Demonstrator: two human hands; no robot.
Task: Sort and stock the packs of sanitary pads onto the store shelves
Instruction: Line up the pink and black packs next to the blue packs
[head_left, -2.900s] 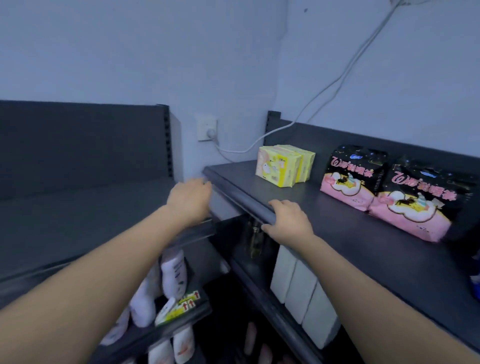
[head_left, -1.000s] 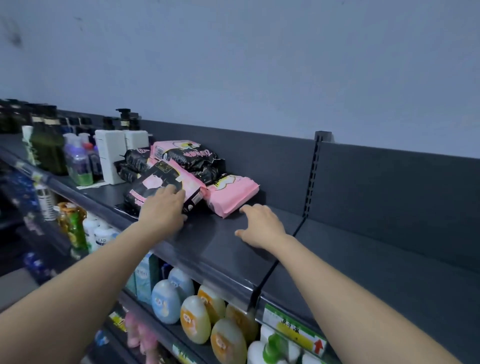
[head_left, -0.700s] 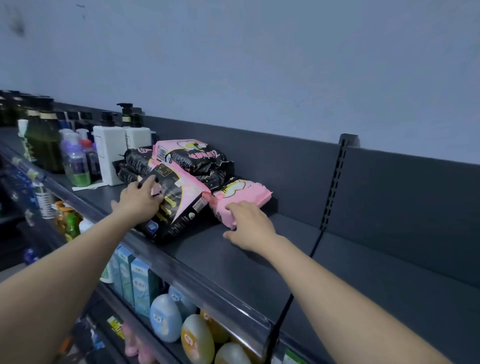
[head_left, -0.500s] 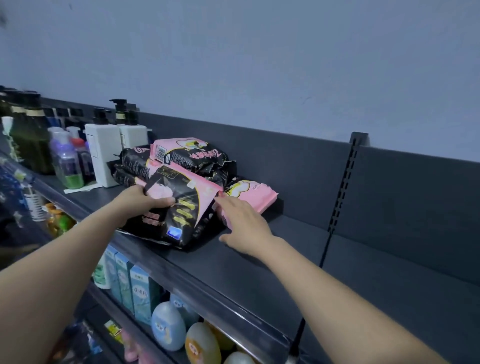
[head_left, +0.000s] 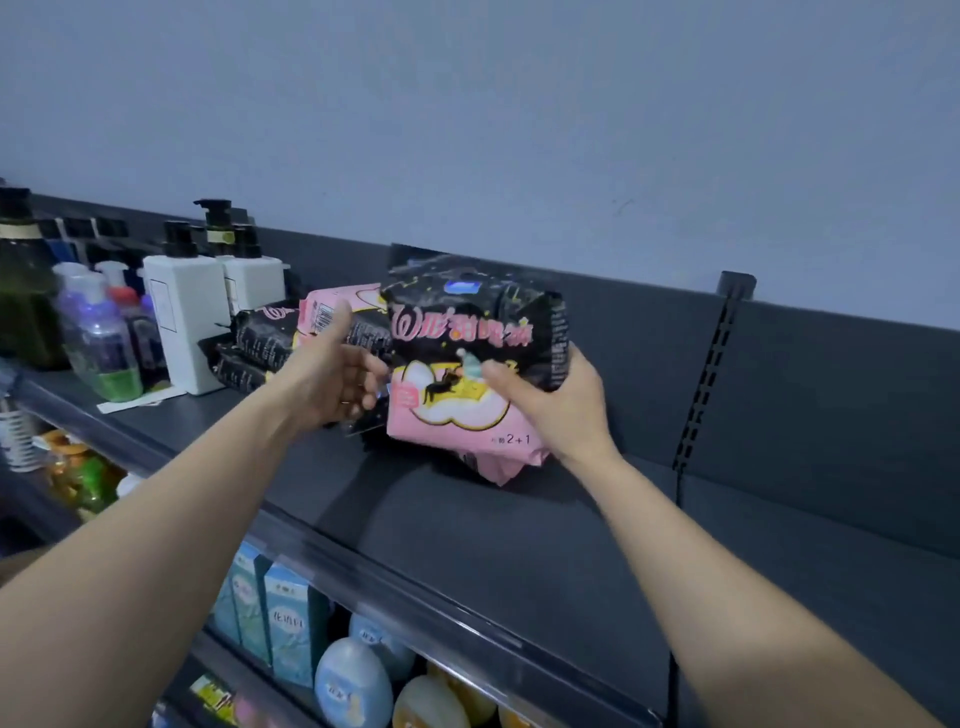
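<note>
Right hand (head_left: 561, 410) is clamped on the held pack (head_left: 467, 364): thumb is pressed on the front print, fingers are wrapped round the right edge. Pack is held upright just above the top shelf (head_left: 519, 545), black half up, pink half down. Left hand (head_left: 332, 379) is raised at the pack's left edge, thumb up, fingers half curled; whether contact is made cannot be told. One pink pack (head_left: 509, 462) is laid flat on the shelf directly under the held one. More are piled in the stack (head_left: 270, 338) behind the left hand, partly hidden by it. White pump bottles (head_left: 184, 322) are parked just left of the stack, small clear bottles (head_left: 101, 338) further left. Slotted upright (head_left: 711, 374) is set in the back panel, well apart to the right. Blue boxes (head_left: 280, 623) and egg-shaped bottles (head_left: 353, 680) are shelved below.
</note>
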